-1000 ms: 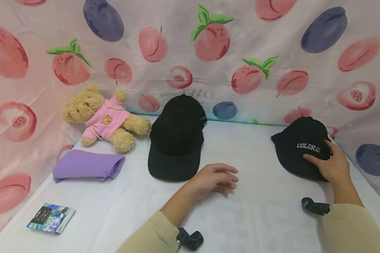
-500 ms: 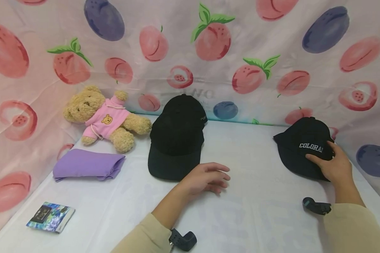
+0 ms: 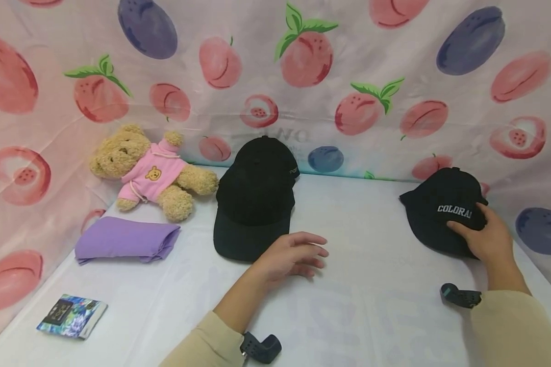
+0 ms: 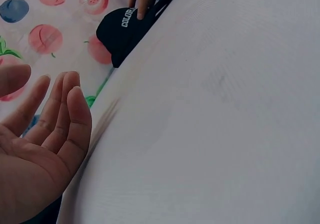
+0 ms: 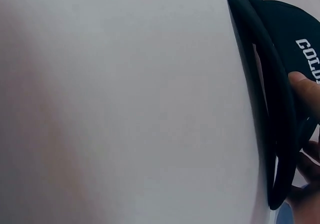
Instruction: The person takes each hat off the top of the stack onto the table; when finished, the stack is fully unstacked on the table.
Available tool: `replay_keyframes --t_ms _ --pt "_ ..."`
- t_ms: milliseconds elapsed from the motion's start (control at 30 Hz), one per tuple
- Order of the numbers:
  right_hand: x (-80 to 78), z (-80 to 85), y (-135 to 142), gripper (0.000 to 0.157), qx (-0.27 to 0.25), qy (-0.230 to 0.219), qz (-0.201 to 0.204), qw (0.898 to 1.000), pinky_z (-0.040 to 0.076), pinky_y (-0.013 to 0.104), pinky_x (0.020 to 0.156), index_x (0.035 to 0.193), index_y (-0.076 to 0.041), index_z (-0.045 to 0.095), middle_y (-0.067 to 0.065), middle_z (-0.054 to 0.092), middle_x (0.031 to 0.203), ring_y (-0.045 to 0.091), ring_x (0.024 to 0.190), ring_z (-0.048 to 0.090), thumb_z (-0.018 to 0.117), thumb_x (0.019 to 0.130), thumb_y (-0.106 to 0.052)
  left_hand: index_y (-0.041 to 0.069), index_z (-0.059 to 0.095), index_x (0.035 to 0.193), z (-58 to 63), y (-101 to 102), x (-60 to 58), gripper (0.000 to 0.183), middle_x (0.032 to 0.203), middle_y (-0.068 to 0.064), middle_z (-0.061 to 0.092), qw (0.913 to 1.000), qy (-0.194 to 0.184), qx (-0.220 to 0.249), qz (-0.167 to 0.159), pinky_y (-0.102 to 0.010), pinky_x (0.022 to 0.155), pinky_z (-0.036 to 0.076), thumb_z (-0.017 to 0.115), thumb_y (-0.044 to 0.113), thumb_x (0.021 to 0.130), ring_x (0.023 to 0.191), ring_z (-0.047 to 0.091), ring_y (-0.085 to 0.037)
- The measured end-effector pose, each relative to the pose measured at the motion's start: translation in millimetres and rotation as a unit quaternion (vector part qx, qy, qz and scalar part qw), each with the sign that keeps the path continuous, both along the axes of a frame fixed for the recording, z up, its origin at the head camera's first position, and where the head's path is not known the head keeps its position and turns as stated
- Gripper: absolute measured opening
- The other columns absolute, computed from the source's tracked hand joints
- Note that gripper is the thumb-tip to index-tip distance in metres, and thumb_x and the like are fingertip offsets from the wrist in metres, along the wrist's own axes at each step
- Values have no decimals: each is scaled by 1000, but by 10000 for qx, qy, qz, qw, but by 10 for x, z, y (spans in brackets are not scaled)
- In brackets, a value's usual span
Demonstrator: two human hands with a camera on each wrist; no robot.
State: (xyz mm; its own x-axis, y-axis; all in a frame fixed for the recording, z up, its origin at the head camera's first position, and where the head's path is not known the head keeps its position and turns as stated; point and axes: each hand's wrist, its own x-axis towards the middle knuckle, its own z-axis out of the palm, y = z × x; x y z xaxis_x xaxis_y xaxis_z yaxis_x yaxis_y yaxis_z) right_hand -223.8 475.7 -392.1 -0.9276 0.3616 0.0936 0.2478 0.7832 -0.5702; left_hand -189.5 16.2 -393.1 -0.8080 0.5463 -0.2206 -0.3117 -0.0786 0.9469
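Note:
At the right of the head view, my right hand (image 3: 491,238) grips a black baseball cap (image 3: 433,196) with white lettering on its front. The thumb lies over the front panel; in the right wrist view the other fingers (image 5: 310,164) curl at the cap's lower edge. That cap's brim points to the front left, close over the white table. My left hand (image 3: 291,257) hovers with loosely spread fingers, holding nothing. Behind it stand black caps (image 3: 257,199), apparently stacked, brim to the front, with small lettering on the right side. The left forearm's hand overlaps the brim's corner in the head view.
Left of the stacked caps lies a teddy bear (image 3: 153,173) in a pink hoodie. A folded purple cloth (image 3: 126,239) is in front of it, and a small blue patterned packet (image 3: 72,316) lies at the front left. A fruit-print curtain (image 3: 372,41) closes off the back and sides.
My right hand has shifted slightly right with the lettered cap in its grip. The left hand has drawn a little to the left, its fingers still loose.

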Motion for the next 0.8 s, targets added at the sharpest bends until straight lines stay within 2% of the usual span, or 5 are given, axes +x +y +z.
replay_keyframes --t_ms 133,433,800 --pt "-19 9 16 88 125 -9 0 9999 18 72 119 162 6 10 42 16 161 62 148 18 59 103 -38 2 61 139 28 -77 -3 40 125 -16 72 10000 41 -5 2 -26 77 60 62 19 102 93 73 -16" --pt "-23 41 4 85 198 6 -17 9998 20 72 118 162 6 12 41 19 160 62 147 20 59 104 -35 2 58 141 109 -255 -36 42 126 -13 72 9994 225 66 263 -29 84 60 60 21 104 98 73 -17" --pt "-16 18 64 84 318 -88 172 9993 20 74 117 162 6 9 45 26 154 64 143 23 55 105 -34 2 57 142 195 -345 -41 42 123 -10 72 9985 285 103 446 -29 83 60 60 19 104 97 73 -16"
